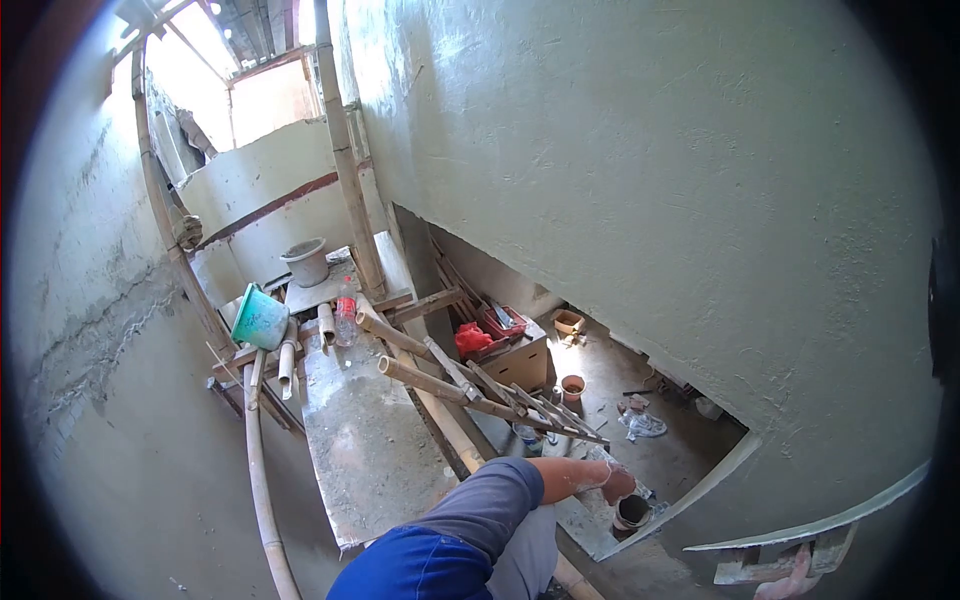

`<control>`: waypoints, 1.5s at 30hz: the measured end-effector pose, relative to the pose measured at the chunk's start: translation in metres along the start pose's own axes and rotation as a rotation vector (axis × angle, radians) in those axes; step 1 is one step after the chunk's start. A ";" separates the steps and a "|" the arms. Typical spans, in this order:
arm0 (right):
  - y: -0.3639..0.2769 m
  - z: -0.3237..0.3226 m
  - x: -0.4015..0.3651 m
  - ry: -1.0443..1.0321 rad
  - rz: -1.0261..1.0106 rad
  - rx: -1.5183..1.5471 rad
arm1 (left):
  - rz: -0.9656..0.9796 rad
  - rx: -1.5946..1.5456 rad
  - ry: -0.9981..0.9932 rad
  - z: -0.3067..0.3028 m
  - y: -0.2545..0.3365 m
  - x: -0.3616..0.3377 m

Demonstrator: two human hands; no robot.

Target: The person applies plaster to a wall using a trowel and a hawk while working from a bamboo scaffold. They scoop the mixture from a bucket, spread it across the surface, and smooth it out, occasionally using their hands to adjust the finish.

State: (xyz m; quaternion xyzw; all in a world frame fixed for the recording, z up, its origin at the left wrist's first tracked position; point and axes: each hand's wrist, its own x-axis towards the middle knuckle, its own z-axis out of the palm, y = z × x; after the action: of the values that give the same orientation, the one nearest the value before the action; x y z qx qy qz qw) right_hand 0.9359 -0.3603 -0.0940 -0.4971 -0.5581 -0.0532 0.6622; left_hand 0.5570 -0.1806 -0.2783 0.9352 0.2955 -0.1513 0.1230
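Observation:
My left arm, in a grey sleeve, reaches out to the right. My left hand (618,484) is at the rim of a small dark bucket (632,513), which stands on a pale, plaster-smeared board (585,522). Its fingers are too small and partly hidden to make out. At the lower right, my right hand (790,578) is closed round the grip of a long plastering float (810,537). The float's edge lies close to the grey-green plastered wall (680,200).
A rough scaffold plank (370,440) runs along the left, with bamboo poles (262,490) around it. On it stand a plastic bottle (346,315) and a grey bucket (306,262); a turquoise bucket (262,318) tilts beside them. Below are a bamboo ladder (490,393), a cardboard box (520,364) and small pots (572,387).

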 end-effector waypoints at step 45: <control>0.011 -0.015 0.008 0.028 -0.137 -0.040 | 0.075 -0.379 -0.024 -0.085 0.094 -0.011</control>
State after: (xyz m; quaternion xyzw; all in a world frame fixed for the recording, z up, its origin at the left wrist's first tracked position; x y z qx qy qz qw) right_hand 0.9564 -0.3615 -0.0921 -0.4701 -0.5804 -0.1167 0.6546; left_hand 0.6218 -0.2332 -0.1827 0.9037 0.2824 -0.0992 0.3060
